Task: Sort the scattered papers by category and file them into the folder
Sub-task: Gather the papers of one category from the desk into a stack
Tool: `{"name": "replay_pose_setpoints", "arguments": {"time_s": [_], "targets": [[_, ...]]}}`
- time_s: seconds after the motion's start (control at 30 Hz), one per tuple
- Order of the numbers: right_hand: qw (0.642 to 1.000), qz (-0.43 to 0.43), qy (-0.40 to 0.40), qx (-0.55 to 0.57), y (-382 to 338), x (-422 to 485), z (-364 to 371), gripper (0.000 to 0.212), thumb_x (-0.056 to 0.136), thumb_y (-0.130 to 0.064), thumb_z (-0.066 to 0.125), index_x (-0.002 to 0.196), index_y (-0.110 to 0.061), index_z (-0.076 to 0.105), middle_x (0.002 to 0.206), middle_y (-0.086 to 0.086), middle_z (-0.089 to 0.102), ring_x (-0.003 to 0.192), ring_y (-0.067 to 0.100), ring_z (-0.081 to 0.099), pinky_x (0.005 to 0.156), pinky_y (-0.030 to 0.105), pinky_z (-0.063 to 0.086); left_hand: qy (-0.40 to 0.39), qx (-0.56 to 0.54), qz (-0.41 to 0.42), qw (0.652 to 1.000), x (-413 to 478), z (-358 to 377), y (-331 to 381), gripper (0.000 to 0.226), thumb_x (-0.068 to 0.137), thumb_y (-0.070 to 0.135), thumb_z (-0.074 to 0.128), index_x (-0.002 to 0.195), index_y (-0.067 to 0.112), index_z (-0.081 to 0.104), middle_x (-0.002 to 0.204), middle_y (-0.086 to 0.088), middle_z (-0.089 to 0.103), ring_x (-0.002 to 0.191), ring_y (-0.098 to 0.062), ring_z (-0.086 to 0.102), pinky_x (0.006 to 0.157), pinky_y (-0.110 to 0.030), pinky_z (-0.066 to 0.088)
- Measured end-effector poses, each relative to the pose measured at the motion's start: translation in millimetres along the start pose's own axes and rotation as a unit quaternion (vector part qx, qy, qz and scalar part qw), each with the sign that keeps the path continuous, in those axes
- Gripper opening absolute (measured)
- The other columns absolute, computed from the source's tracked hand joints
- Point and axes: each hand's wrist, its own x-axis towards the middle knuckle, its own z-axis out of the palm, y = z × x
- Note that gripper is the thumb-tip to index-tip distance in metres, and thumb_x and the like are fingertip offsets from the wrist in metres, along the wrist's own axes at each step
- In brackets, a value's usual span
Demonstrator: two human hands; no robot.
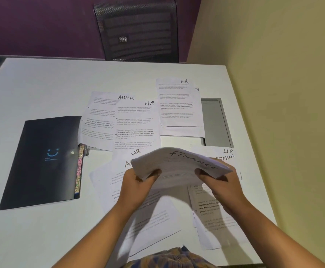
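A small stack of white papers with FINANCE handwritten on top hangs above the table, bowed upward. My left hand grips its left edge and my right hand grips its right edge. Loose sheets marked HR and ADMIN lie scattered on the white table; another HR sheet lies farther right. More sheets lie under my hands, partly hidden. A black folder with a snap button and coloured index tabs lies closed at the left.
A black mesh chair stands behind the table's far edge. A grey cable hatch is set into the table at the right, partly covered by paper. A yellow wall runs along the right side.
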Motion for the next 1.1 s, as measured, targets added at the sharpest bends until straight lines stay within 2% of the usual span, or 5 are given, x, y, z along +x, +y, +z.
{"name": "replay_pose_setpoints", "arguments": {"time_s": [0.3, 0.43, 0.6, 0.93, 1.1], "targets": [[0.992, 0.001, -0.082, -0.097, -2, -7, 1, 0.026, 0.095, -0.013, 0.064, 0.097, -0.037, 0.073, 0.095, -0.015, 0.077, 0.088, 0.006, 0.071, 0.074, 0.026, 0.057, 0.045, -0.050, -0.040, 0.997, -11, -18, -8, 0.018, 0.082, 0.009, 0.077, 0.098, 0.017, 0.074, 0.091, 0.006, 0.078, 0.089, -0.010, 0.074, 0.072, -0.022, 0.058], [0.994, -0.030, -0.058, -0.086, -3, -19, 8, 0.037, 0.088, -0.055, 0.061, 0.098, -0.024, 0.076, 0.095, -0.005, 0.078, 0.090, 0.009, 0.071, 0.076, 0.028, 0.057, 0.040, -0.124, -0.029, 0.991, -22, -39, 11, 0.019, 0.085, 0.002, 0.071, 0.102, 0.011, 0.073, 0.095, -0.003, 0.079, 0.091, -0.018, 0.075, 0.070, -0.024, 0.058], [0.998, -0.002, 0.032, 0.049, -20, -27, 41, 0.021, 0.101, -0.009, 0.051, 0.100, -0.010, 0.072, 0.089, -0.004, 0.080, 0.080, 0.010, 0.074, 0.064, 0.013, 0.055, -0.024, -0.252, -0.068, 0.965, -34, -61, 18, 0.032, 0.082, 0.015, 0.075, 0.112, 0.004, 0.067, 0.100, -0.014, 0.076, 0.089, -0.028, 0.073, 0.074, -0.037, 0.059], [0.999, -0.030, 0.011, -0.018, -19, -42, 100, 0.019, 0.070, -0.035, 0.086, 0.061, -0.029, 0.071, 0.055, -0.014, 0.067, 0.046, -0.001, 0.054, 0.051, 0.011, 0.043, 0.033, -0.058, -0.043, 0.997, -44, -103, -29, 0.016, 0.083, 0.010, 0.078, 0.096, 0.019, 0.076, 0.090, 0.011, 0.078, 0.090, -0.006, 0.073, 0.080, -0.024, 0.057], [0.993, 0.031, -0.001, -0.116, 7, -55, 117, 0.024, 0.083, -0.008, 0.077, 0.090, -0.031, 0.071, 0.066, -0.021, 0.070, 0.068, -0.007, 0.065, 0.063, 0.016, 0.045, 0.027, -0.022, -0.103, 0.994, -45, -114, -70, 0.015, 0.084, 0.011, 0.077, 0.090, 0.024, 0.074, 0.081, 0.017, 0.076, 0.078, 0.003, 0.070, 0.070, -0.014, 0.051]]}}
